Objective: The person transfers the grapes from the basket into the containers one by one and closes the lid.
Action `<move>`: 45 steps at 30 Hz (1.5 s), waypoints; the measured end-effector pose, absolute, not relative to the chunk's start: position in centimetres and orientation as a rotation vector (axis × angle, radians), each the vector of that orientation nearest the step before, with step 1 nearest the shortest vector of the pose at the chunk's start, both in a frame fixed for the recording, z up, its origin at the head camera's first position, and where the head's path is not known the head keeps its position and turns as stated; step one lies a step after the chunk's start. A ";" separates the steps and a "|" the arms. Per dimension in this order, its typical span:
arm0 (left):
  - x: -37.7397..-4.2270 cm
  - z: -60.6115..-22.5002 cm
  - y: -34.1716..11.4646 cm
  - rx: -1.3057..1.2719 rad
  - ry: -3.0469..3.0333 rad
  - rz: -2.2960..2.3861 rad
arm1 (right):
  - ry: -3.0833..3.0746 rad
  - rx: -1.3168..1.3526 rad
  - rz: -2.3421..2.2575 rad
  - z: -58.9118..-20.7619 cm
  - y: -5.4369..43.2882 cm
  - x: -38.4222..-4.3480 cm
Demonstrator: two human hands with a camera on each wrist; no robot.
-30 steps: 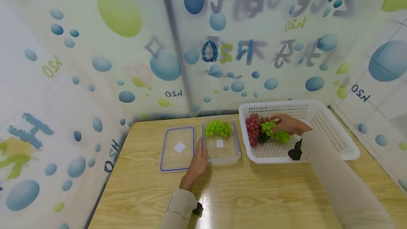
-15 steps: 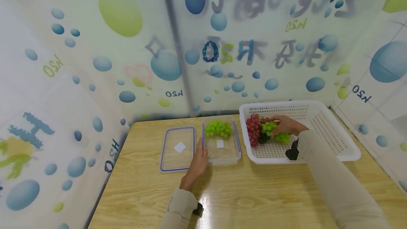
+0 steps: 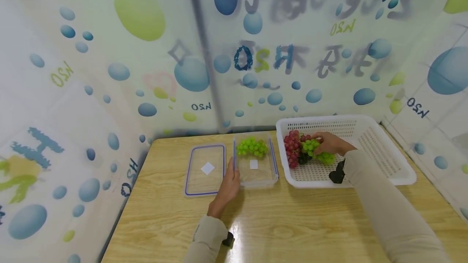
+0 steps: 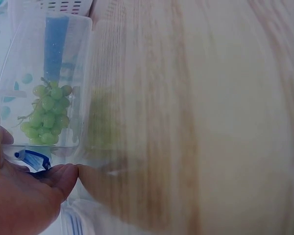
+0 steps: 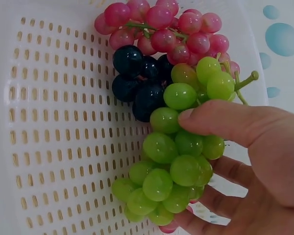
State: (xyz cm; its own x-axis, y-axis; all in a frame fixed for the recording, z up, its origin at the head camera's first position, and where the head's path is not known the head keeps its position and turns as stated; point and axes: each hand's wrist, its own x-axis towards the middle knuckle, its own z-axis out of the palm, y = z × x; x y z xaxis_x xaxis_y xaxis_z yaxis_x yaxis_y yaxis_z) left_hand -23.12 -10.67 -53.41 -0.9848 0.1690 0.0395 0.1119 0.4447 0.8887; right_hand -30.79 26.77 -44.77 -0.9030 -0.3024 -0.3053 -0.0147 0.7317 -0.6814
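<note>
The right hand [image 3: 330, 143] has its thumb on the upper face of a bunch of green grapes [image 5: 174, 171] and its other fingers curled in from the far side, the gap between them about as wide as the bunch. A light hold looks right here, since a hard thumb could probably split a grape or pull it off its stalk. Sliding the fingers a little further underneath would likely carry the weight better, and the stem [image 5: 245, 81] beside the thumb may catch on its neighbours, so any lift ought to start gently. The left hand [image 3: 228, 184] has its fingers fairly straight, lying against the side wall of a clear box [image 3: 261, 177] without wrapping round it; that light contact should be enough to steady it.

Under and around the right fingers is a white basket [image 5: 54, 127] with a slotted floor. Besides the green bunch, it holds dark grapes [image 5: 147, 98] just past the thumb tip and red grapes [image 5: 161, 41] further out beyond them. In the clear box, ahead of the left fingertips, lies another green bunch [image 3: 252, 147]. A blue-edged lid [image 3: 202, 184] lies flat on the counter [image 3: 285, 222] outside the left fingers.
</note>
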 end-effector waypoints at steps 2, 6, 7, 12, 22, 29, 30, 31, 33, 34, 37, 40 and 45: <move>-23.1 -53.4 -10.6 0.252 2.618 1.605 | 2.551 -0.247 -0.980 -44.8 26.8 -30.8; -23.0 -53.4 -10.5 0.257 2.616 1.613 | 2.582 -0.223 -0.962 -45.0 27.0 -30.9; -23.0 -53.3 -10.5 0.259 2.614 1.614 | 2.591 -0.215 -0.955 -45.0 27.0 -30.9; -23.0 -53.4 -10.5 0.251 2.611 1.599 | 2.624 -0.174 -0.928 -44.9 27.2 -30.8; -23.1 -53.4 -10.5 0.253 2.627 1.591 | 2.576 -0.107 -1.030 -44.5 27.8 -30.7; -23.1 -53.4 -10.5 0.264 2.616 1.591 | 2.630 -0.168 -1.026 -44.0 27.5 -30.5; -23.1 -53.5 -10.6 0.266 2.616 1.592 | 2.640 -0.181 -1.018 -44.0 27.4 -30.5; -23.2 -53.5 -10.6 0.271 2.618 1.591 | 2.647 -0.189 -1.015 -43.9 27.4 -30.6; -23.1 -53.5 -10.5 0.267 2.616 1.596 | 2.651 -0.191 -1.019 -43.8 27.3 -30.6; -23.1 -53.4 -10.5 0.264 2.616 1.596 | 2.647 -0.191 -1.030 -43.8 27.3 -30.6; -23.2 -53.4 -10.5 0.255 2.615 1.598 | 2.638 -0.173 -1.078 -43.6 27.2 -30.7; -23.2 -53.5 -10.6 0.250 2.610 1.599 | 2.629 -0.185 -1.113 -43.5 27.2 -30.8; -23.3 -53.4 -10.6 0.261 2.616 1.596 | 2.617 -0.176 -1.146 -43.2 26.9 -30.8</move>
State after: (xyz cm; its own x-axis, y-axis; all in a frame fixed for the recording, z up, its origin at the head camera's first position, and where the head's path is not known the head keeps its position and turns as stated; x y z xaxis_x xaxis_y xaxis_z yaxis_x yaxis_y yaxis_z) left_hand -23.26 -10.58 -53.40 -0.9834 0.1786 0.0320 0.1102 0.4474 0.8875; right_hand -30.75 26.85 -43.15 -0.9538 -0.2209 -0.2036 -0.0001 0.6779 -0.7351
